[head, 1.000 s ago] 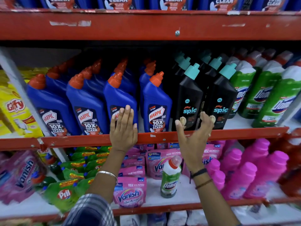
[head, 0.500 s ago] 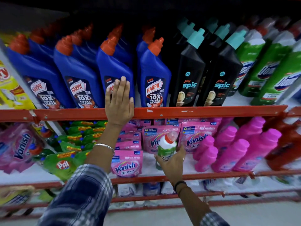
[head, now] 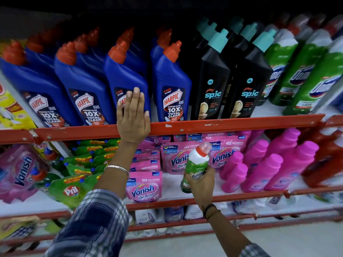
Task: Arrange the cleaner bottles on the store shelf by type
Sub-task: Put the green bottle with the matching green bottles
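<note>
A small green Domex bottle (head: 197, 164) with a white shoulder and red-ringed clear cap is gripped around its lower body by my right hand (head: 201, 184), tilted, just in front of the lower shelf's Vanish pouches. My left hand (head: 132, 115) lies flat, fingers together, on the red shelf rail (head: 232, 124) and against a blue Harpic bottle (head: 128, 78). On the upper shelf stand rows of blue Harpic bottles, black Spic bottles (head: 213, 84) and large green Domex bottles (head: 300, 76) at the right.
The lower shelf holds pink Vanish pouches (head: 144, 186), green Pril pouches (head: 68, 188), pink bottles (head: 269, 167) and red bottles (head: 326, 160) at the right. A large Vanish bag (head: 20, 171) sits far left. More stock lies on the bottom shelf, grey floor below.
My right hand dropped from the upper rail to the lower shelf, closed on the small Domex bottle and has lifted and tilted it. My left hand stayed on the rail. The view tilted down.
</note>
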`<act>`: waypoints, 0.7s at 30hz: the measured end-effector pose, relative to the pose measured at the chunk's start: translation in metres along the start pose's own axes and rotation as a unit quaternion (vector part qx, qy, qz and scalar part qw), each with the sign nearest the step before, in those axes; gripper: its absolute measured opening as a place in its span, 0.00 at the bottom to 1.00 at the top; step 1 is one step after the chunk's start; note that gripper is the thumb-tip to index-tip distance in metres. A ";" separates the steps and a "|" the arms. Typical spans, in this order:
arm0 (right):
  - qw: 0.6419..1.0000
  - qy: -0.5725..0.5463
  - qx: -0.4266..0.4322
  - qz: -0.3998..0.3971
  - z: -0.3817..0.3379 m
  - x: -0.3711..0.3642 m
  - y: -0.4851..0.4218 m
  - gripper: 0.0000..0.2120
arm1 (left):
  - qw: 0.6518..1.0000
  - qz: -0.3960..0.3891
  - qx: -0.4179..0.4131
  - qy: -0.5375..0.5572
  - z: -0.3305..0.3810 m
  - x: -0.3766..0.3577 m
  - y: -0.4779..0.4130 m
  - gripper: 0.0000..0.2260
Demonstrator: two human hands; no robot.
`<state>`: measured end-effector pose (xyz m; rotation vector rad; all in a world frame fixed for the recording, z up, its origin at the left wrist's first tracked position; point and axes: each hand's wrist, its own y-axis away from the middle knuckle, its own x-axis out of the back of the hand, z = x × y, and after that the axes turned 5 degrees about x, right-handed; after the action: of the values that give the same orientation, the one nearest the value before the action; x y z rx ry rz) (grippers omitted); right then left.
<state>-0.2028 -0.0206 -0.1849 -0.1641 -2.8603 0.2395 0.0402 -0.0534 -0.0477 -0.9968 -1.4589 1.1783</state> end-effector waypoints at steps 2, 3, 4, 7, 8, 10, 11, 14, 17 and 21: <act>0.999 0.000 0.030 0.015 -0.013 0.012 -0.005 0.29 | 1.000 0.001 0.003 0.003 0.000 0.000 0.001 0.24; 0.999 -0.005 0.046 0.021 -0.023 0.019 -0.009 0.29 | 1.000 0.001 0.004 0.005 0.000 0.000 0.001 0.24; 0.998 -0.007 0.060 0.030 -0.032 0.027 -0.012 0.29 | 1.000 0.000 0.007 0.005 0.000 0.000 0.001 0.24; 0.989 -0.014 0.131 0.071 -0.068 0.056 -0.022 0.28 | 1.000 0.003 0.012 0.005 0.000 0.000 -0.001 0.25; 0.984 -0.016 0.157 0.089 -0.078 0.066 -0.026 0.28 | 1.000 0.005 0.012 0.004 0.001 0.001 -0.002 0.25; 0.972 -0.017 0.200 0.121 -0.100 0.084 -0.033 0.28 | 1.000 0.002 0.013 0.004 0.001 0.001 -0.001 0.25; 0.965 -0.016 0.219 0.140 -0.110 0.094 -0.037 0.29 | 1.000 0.002 0.013 0.005 0.000 0.001 0.000 0.25; 0.946 -0.012 0.253 0.204 -0.134 0.123 -0.056 0.35 | 1.000 0.006 0.011 0.006 0.001 0.000 -0.001 0.25; 0.925 0.005 0.282 0.256 -0.150 0.152 -0.079 0.35 | 1.000 0.014 0.008 0.007 0.001 -0.001 0.000 0.24; 0.910 0.030 0.287 0.298 -0.167 0.187 -0.117 0.36 | 1.000 0.015 0.005 0.004 0.000 -0.002 0.002 0.25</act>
<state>-0.3471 -0.0859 0.0426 -0.8947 -2.4608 1.1426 0.0410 -0.0551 -0.0498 -1.0191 -1.4358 1.2017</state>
